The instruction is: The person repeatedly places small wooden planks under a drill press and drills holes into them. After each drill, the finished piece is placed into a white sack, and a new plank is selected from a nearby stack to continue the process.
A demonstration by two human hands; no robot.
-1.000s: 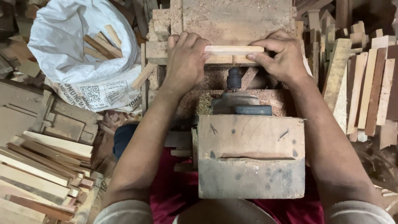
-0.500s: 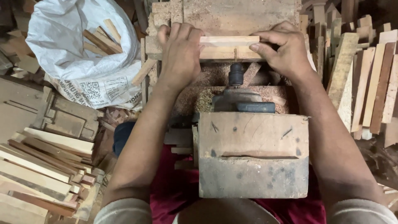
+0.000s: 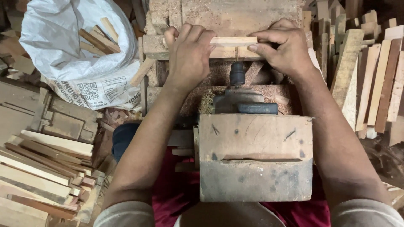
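A short pale wooden strip (image 3: pixel 232 41) lies crosswise on a sawdust-covered wooden jig (image 3: pixel 235 17). My left hand (image 3: pixel 188 54) grips its left end. My right hand (image 3: pixel 282 48) pinches its right end. Just below the strip, a dark drill chuck (image 3: pixel 237 75) with a thin bit points up at the strip's near edge. The drill body (image 3: pixel 244 103) sits behind a worn wooden block (image 3: pixel 254 155) over my lap.
A white sack (image 3: pixel 63 46) with wood offcuts stands at the upper left. Stacked pale slats (image 3: pixel 42 168) lie at the lower left. More upright wooden pieces (image 3: pixel 362 75) crowd the right side. Sawdust covers the bench around the drill.
Both hands pushed the strip away from the drill bit and then drew it slightly back toward me. The strip also shifted a little to the left.
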